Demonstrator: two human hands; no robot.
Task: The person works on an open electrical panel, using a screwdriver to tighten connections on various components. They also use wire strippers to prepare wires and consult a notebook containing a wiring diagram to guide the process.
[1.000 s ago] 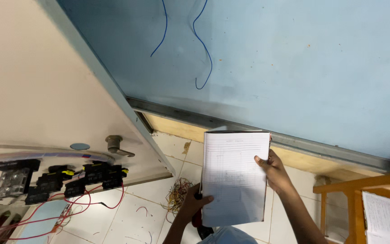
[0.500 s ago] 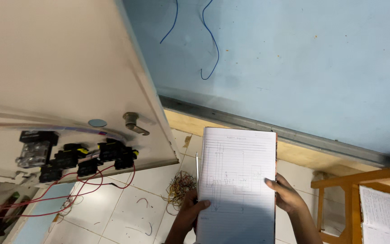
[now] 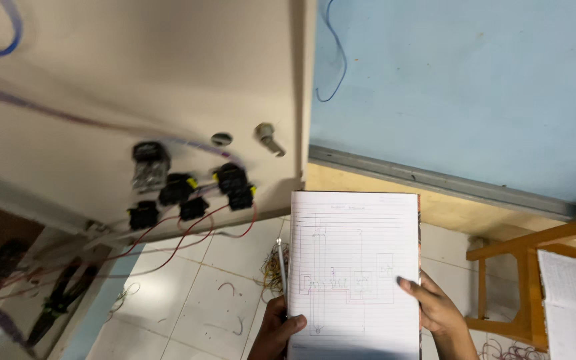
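White notebook [image 3: 353, 267] sits gripped in both your hands, left [image 3: 276, 333] and right [image 3: 437, 310] (pen [image 3: 281, 263] tucked left), drawing open, switches [image 3: 188, 190] half wired.

Left hand [image 3: 276, 331] and right hand [image 3: 437, 308] raised, fingers seemingly curled.

Both hands, left hand [image 3: 278, 333] and right hand [image 3: 438, 310], bare, without sleeves, gloves or rings
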